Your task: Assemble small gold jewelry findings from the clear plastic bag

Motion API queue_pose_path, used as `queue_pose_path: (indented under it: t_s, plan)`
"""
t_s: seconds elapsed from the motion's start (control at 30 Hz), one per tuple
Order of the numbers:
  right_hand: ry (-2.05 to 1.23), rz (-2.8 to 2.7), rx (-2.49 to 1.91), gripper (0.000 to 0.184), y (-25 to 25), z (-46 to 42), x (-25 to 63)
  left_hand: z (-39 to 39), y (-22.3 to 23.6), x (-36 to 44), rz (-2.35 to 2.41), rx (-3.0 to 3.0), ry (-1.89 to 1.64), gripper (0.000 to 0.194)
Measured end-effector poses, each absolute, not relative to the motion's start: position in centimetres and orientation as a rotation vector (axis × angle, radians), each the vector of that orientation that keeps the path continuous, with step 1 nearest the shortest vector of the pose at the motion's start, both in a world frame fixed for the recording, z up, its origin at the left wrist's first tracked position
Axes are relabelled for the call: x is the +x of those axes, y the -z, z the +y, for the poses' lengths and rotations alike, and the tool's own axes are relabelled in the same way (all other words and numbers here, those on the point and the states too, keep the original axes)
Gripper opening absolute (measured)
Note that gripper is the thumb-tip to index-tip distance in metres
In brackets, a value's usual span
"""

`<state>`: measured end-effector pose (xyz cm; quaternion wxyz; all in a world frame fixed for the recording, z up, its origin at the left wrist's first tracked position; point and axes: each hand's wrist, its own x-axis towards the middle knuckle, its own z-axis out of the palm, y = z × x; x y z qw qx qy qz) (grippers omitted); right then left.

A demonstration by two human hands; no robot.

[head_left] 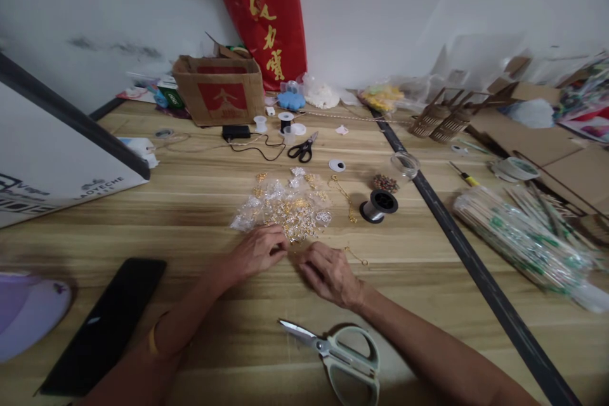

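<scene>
My left hand [261, 247] rests at the near edge of a heap of small gold and silver jewelry findings [299, 216] in clear plastic bags. Its fingers are curled with thumb and fingertips together; anything pinched there is too small to see. My right hand [330, 273] lies just right of it, fingers bent inward and closed, their tips hidden. A short gold chain with a ring [356, 257] lies beyond the right wrist. Farther up is a longer gold chain [342, 193]. Below the right hand lie light-handled scissors [333, 349], blades pointing left.
A wire spool [379, 206], brown beads [385, 183] and black-handled scissors [303, 148] lie beyond the hands. A black phone-like slab [104, 327] is at left. A paper bag [219, 92] stands at the back. Plastic-wrapped sticks [518, 244] lie at right.
</scene>
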<state>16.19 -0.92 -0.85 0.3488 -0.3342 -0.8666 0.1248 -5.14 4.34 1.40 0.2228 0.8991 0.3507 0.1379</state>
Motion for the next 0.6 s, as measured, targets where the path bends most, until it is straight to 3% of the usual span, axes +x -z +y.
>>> queue_pose_path:
  t_s: [0.33,0.6]
  plan:
    - [-0.503,-2.141,-0.907,0.012,0.6,-0.8,16.3,4.1,-1.4,-4.5,1.044,2.085,-0.526,0.008]
    - [-0.871,-1.88,-0.899,0.014,-0.1,-0.3,16.3,3.6,-1.4,-3.6,1.007,1.674,-0.733,0.009]
